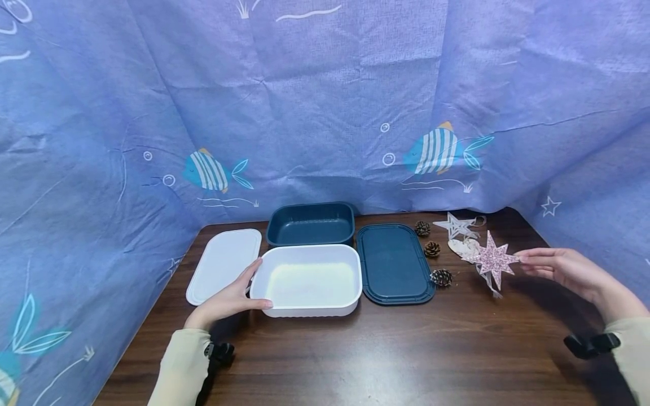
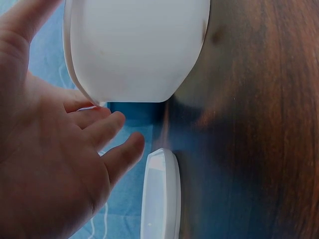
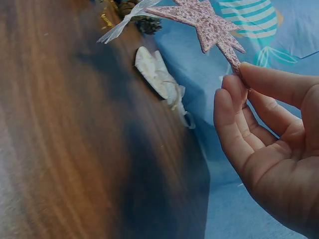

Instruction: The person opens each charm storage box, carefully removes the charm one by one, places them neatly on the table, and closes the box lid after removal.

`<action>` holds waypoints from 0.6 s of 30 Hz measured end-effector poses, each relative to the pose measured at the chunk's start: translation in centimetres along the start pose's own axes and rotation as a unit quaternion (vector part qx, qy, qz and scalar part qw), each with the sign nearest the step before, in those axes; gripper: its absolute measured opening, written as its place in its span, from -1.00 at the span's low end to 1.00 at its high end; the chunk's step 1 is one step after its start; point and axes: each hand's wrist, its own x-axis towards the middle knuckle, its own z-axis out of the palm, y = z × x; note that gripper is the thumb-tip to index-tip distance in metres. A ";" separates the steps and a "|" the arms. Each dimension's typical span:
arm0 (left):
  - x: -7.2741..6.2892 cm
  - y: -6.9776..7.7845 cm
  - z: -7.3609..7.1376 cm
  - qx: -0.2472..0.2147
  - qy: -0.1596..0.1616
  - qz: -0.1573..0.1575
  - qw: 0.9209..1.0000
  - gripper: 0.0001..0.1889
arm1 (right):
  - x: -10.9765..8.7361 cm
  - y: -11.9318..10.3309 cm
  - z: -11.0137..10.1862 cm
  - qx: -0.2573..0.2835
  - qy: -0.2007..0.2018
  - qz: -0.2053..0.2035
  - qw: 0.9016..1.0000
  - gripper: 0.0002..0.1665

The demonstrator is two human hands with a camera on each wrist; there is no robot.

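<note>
My right hand (image 1: 569, 268) pinches a pink glittery star ornament (image 1: 493, 259) by one of its points, between thumb and fingertips. The star (image 3: 202, 22) is held above the table in the right wrist view, a sheer ribbon hanging from its far side. With my left hand (image 1: 231, 296) I grip the left end of a white rectangular container (image 1: 307, 309), thumb at the near corner and fingers at the far one. In the left wrist view the other fingers (image 2: 127, 152) hang beside the container's wall. The container's inside holds nothing visible.
Behind stands a dark blue container (image 1: 311, 232). A white lid (image 1: 223, 265) lies at left, a dark blue lid (image 1: 395, 262) at right. Three pinecones (image 1: 432, 249), a white star (image 1: 457, 226) and a whitish ornament (image 1: 463, 248) lie farther right. A fish-print cloth (image 1: 325, 113) hangs behind the table.
</note>
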 end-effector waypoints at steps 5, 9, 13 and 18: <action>0.0 -0.1 0.0 0.001 0.001 0.000 1.000 0.23 | -0.1 1.1 -0.3 0.042 -0.067 -0.007 0.997 -0.40; 0.0 -0.1 0.0 0.002 0.000 -0.002 1.000 0.23 | 0.0 1.8 -0.4 0.050 -0.103 0.000 0.993 -0.38; 0.1 -0.1 0.0 0.004 -0.001 -0.002 1.000 0.23 | 0.1 2.3 -0.6 0.045 -0.114 0.014 0.992 -0.39; 0.1 -0.1 0.0 0.003 -0.002 -0.002 1.000 0.23 | 0.0 2.8 -0.8 0.033 -0.111 0.043 0.992 -0.41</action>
